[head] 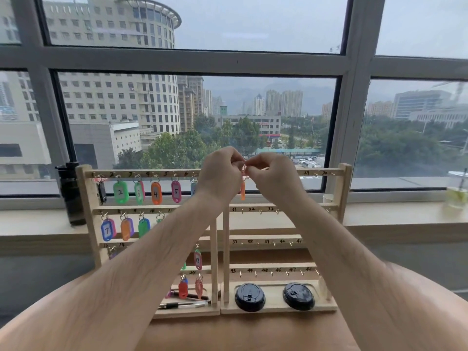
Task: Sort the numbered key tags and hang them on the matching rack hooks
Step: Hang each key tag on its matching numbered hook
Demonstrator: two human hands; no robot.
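Two wooden racks stand side by side on the table, the left rack (87,198) full of coloured numbered tags such as green 2 (120,192), orange 4 (156,193) and blue 7 (107,229). The right rack (344,188) shows bare numbered hooks on its lower bars. Both hands are raised at the top bar where the racks meet. My left hand (219,173) and my right hand (272,174) pinch the ring of an orange tag (242,190) that hangs down between them. Its number is hidden.
Two black cup lids (249,297) (298,296) lie in the right rack's base tray. Pens (184,304) lie in the left tray. A dark bottle (71,193) stands on the sill at left, a drink cup (457,191) at far right. The window is right behind.
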